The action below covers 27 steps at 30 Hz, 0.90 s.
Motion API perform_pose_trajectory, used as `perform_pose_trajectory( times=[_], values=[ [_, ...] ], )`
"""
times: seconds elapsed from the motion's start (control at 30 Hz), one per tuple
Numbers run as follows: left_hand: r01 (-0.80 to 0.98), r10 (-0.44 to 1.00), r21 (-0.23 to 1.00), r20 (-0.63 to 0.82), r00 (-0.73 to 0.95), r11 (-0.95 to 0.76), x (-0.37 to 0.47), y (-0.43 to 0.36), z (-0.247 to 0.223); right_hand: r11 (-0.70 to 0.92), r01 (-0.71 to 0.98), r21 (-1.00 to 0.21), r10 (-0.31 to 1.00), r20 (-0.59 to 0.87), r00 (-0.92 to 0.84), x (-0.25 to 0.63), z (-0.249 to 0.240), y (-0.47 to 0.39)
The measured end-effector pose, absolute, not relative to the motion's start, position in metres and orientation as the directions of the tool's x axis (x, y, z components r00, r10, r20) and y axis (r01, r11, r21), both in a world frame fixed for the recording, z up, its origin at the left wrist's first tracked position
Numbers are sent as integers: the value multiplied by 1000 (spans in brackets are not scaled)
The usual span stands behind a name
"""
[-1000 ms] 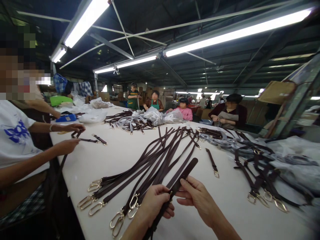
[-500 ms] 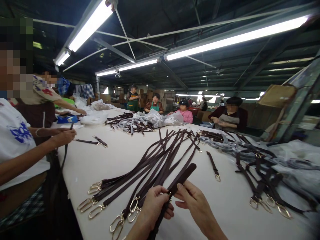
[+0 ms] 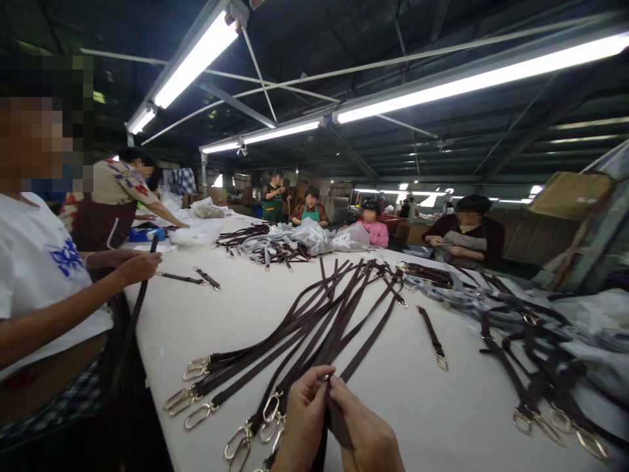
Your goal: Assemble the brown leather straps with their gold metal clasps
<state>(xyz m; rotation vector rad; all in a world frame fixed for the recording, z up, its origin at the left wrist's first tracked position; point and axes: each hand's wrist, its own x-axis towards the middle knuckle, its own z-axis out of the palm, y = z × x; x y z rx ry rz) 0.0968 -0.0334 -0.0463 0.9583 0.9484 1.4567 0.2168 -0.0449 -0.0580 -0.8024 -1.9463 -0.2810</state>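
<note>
My left hand (image 3: 303, 414) and my right hand (image 3: 366, 429) meet at the front of the table, fingers pinched on a dark brown strap (image 3: 337, 419). A small metal glint shows between the fingertips; its exact form is hidden. The strap's lower part runs down between my palms. Just beyond and left of my hands lies a bundle of long brown straps (image 3: 255, 362) with gold-coloured clips (image 3: 238, 442) toward me. Right of it rests a short strap (image 3: 430, 329) with a gold ring (image 3: 441, 362).
More straps with gold hardware (image 3: 515, 377) lie at the right beside clear plastic (image 3: 590, 308). At the left a co-worker's hands (image 3: 140, 265) hold a strap. Further back on the white table (image 3: 206, 328) are plastic-wrapped straps (image 3: 275, 246); several people work around it.
The strap's flat end, which pointed away past my hands, is now drawn back between them. My hands have come together, the right one moving in. The view has shifted slightly left.
</note>
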Motion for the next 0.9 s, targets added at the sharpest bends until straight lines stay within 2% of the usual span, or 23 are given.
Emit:
perform_pose_trajectory(
  times=[0.07, 0.1, 0.13, 0.17, 0.23, 0.27, 0.33, 0.5, 0.63, 0.77, 0.9],
  values=[
    [-336, 991, 933, 106, -83, -128, 94, -35, -44, 777, 627, -63, 372, 848, -376, 219, -53, -47],
    [-337, 992, 933, 108, -65, -123, 93, -36, -42, 786, 611, -93, 401, 829, -389, 221, -47, -48],
    [-337, 995, 936, 96, -32, -101, 92, -37, -39, 783, 592, -190, 474, 799, -370, 224, -39, -49],
    [-331, 997, 941, 75, 15, -66, 92, -37, -36, 751, 562, -347, 584, 746, -319, 228, -31, -49],
    [-302, 994, 953, 26, 102, 6, 95, -38, -31, 541, 433, -721, 835, 520, -178, 237, -13, -46],
    [-286, 991, 958, 7, 131, 31, 96, -38, -30, 402, 340, -850, 915, 382, -127, 242, -5, -44],
    [-267, 985, 962, -21, 169, 66, 100, -37, -28, 191, 169, -967, 980, 177, -94, 249, 6, -40],
    [-254, 966, 952, -107, 237, 168, 103, -36, -26, -40, -30, -999, 997, -37, -67, 254, 8, -32],
    [-269, 957, 937, -155, 244, 221, 101, -35, -24, -103, -98, -990, 994, -99, -42, 251, 4, -30],
    [-286, 957, 930, -166, 236, 232, 100, -34, -26, -57, -18, -998, 998, -56, -42, 251, 3, -31],
    [-297, 966, 929, -168, 195, 222, 100, -34, -28, 80, 100, -992, 996, 75, -50, 249, 2, -34]
  ],
)
